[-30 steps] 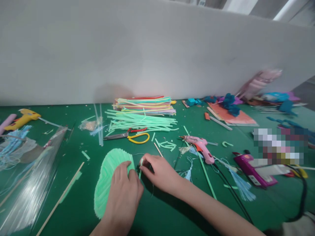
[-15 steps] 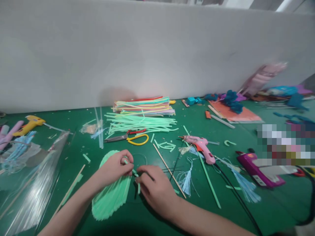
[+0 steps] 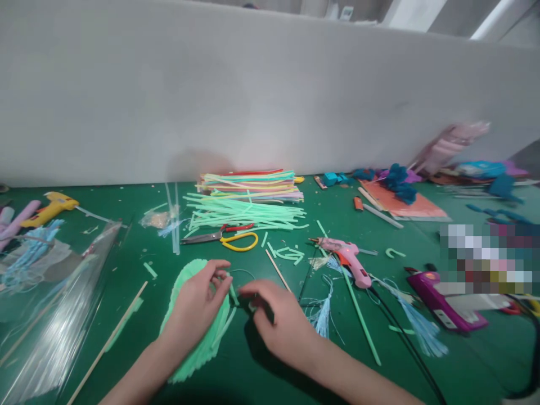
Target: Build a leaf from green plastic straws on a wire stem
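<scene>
Head view — green straw fan (image 3: 202, 349) under the flat left hand (image 3: 196, 306), right hand (image 3: 280, 323) just beside — grip unclear.

Pale green straw fan (image 3: 207, 342) lies flat; ribbed, scalloped edge, long axis tilted.

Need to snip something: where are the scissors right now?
In the head view, the scissors lie on the green table, just beyond the left hand, in front of the loose green straws.
</scene>
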Demonstrator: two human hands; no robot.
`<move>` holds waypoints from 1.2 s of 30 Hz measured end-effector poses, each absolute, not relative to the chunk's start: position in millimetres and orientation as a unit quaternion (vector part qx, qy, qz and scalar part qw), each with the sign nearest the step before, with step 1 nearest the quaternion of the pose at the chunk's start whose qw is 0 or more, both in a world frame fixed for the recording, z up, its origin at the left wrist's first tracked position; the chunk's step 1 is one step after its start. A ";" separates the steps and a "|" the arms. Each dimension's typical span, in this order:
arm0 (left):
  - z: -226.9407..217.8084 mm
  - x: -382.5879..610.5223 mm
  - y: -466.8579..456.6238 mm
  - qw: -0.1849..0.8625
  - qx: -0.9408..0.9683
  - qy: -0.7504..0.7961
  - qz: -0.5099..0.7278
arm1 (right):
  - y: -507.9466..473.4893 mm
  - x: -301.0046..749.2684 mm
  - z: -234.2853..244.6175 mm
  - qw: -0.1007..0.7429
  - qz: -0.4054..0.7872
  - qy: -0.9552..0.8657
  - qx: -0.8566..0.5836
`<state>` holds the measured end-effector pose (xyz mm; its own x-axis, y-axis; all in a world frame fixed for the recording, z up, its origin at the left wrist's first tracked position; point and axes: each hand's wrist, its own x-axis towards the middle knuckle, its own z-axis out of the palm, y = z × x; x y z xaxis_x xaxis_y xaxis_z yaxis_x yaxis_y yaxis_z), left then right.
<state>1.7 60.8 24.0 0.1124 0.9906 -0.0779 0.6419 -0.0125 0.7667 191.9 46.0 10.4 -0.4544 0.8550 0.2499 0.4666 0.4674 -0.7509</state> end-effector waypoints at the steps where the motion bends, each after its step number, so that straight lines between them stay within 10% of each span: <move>1: 23.8 -2.1 53.5 0.309 0.673 0.618 0.264 | 50.6 192.9 15.2 0.325 0.306 -0.772 -0.453; 11: 4.0 -18.0 21.5 0.248 0.687 0.596 0.333 | 69.8 172.1 12.0 0.122 0.173 -0.904 -0.371; 20: -15.9 -24.6 26.1 0.055 0.861 0.479 0.162 | 87.8 191.7 17.7 0.310 0.075 -0.845 -0.430; 25: -10.9 -23.0 29.8 0.062 0.853 0.490 0.168 | 136.6 185.2 36.9 0.133 0.080 -0.818 -0.553; 36: -13.5 -23.4 29.4 0.035 0.860 0.481 0.170 | 241.0 122.4 58.3 0.073 0.076 -0.877 -0.469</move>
